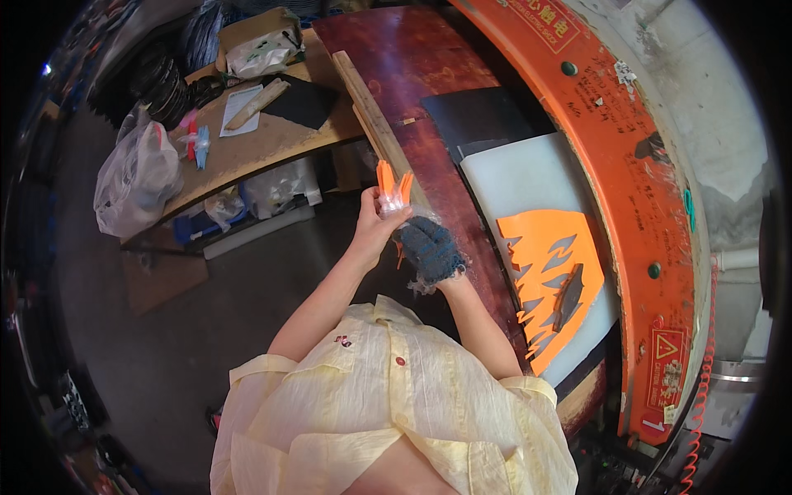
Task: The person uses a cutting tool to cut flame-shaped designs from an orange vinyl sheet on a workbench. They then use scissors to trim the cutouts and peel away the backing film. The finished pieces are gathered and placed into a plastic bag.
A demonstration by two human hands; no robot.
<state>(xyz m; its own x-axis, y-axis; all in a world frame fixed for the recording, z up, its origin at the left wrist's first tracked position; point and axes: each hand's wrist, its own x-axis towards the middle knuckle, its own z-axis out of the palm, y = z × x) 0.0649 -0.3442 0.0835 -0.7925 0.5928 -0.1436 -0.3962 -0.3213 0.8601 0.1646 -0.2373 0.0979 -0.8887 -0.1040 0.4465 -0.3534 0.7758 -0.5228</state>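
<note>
In front of my chest I hold a bundle of orange strips (385, 178) that fan out at the top and have a clear, shiny wrap round their middle. My bare left hand (373, 227) is closed on the wrapped part, thumb and fingers pinching it. On my right hand (431, 250) is a dark blue-grey knit glove with a frayed cuff. Its fingers are curled against the lower right of the bundle, and a bit of orange shows below them. What the gloved fingertips do is partly hidden.
To the right, a cut-out orange sheet (536, 227) with a dark piece (568, 297) on it lies on a white board (528, 169), beneath an orange machine beam (610, 165). A wooden bar (363, 99) edges the red-brown table. At left, a workbench (322, 136) holds a plastic bag (140, 181).
</note>
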